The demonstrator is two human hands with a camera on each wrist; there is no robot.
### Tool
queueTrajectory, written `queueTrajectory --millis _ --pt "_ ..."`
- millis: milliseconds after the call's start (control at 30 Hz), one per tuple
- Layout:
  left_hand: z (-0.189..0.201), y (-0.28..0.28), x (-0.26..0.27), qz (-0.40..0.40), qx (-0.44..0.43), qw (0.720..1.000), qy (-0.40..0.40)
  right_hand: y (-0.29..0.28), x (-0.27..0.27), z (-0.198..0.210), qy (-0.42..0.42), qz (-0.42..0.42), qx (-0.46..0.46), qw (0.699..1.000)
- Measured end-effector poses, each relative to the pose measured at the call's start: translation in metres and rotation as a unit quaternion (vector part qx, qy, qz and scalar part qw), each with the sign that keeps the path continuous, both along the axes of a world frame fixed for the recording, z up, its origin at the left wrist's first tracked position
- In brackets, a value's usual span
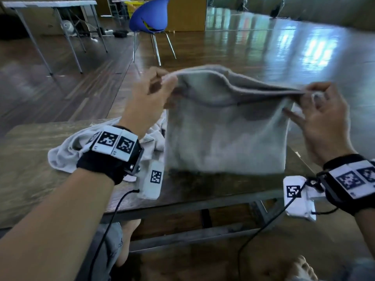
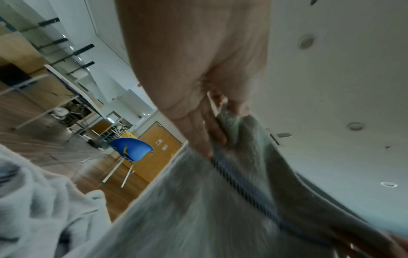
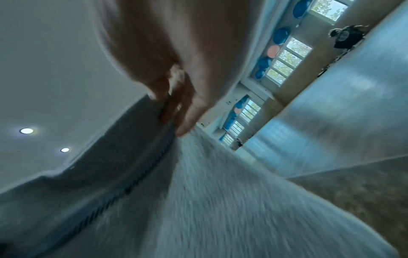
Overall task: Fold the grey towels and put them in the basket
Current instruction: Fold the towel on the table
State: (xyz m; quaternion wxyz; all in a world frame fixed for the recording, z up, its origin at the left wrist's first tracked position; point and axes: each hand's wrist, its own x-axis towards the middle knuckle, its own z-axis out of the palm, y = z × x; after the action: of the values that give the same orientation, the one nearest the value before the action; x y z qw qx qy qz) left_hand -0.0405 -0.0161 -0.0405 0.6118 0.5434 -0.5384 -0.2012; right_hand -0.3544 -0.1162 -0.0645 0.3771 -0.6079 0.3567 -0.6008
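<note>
A grey towel point(image 1: 225, 138) hangs doubled over in the air above the wooden table point(image 1: 30, 179), its lower edge near the tabletop. My left hand point(image 1: 162, 82) pinches its top left corner, and my right hand point(image 1: 310, 94) pinches the top right corner. The wrist views show the same towel point(image 2: 198, 218) point(image 3: 220, 200) stretched between my left hand point(image 2: 212, 125) and my right hand point(image 3: 174, 108). A second, crumpled grey towel point(image 1: 67, 151) lies on the table behind my left wrist. The basket is not in view near me.
A blue chair point(image 1: 150, 15) stands on the wooden floor beyond the table. A folding table point(image 1: 50, 5) stands at the far left, with a yellow crate point(image 1: 132, 7) behind the chair. The table's front edge point(image 1: 182, 207) is close to my knees.
</note>
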Motion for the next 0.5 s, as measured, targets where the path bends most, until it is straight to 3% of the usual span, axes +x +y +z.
queueTrajectory --millis 100,167,233,300,400,500 --pt "0.003 0.002 -0.006 -0.028 -0.104 0.994 -0.026 0.002 -0.016 0.006 -0.055 0.012 -0.095 0.994" --pt "-0.003 -0.001 -0.007 -0.006 -0.101 0.993 -0.069 0.000 -0.033 0.002 -0.028 -0.010 -0.104 0.994" --pt "-0.013 -0.003 -0.008 0.032 -0.045 0.990 -0.130 -0.003 -0.054 -0.010 0.066 -0.064 -0.092 0.991" --pt "-0.022 -0.002 -0.011 0.021 0.019 0.976 -0.214 -0.007 -0.077 -0.025 0.194 -0.101 -0.057 0.974" --pt "-0.036 0.002 -0.017 -0.109 0.152 0.947 -0.259 -0.006 -0.110 -0.043 0.295 -0.014 0.032 0.955" --pt "-0.052 0.005 -0.023 -0.220 0.284 0.890 -0.281 0.002 -0.130 -0.054 0.372 0.078 0.118 0.917"
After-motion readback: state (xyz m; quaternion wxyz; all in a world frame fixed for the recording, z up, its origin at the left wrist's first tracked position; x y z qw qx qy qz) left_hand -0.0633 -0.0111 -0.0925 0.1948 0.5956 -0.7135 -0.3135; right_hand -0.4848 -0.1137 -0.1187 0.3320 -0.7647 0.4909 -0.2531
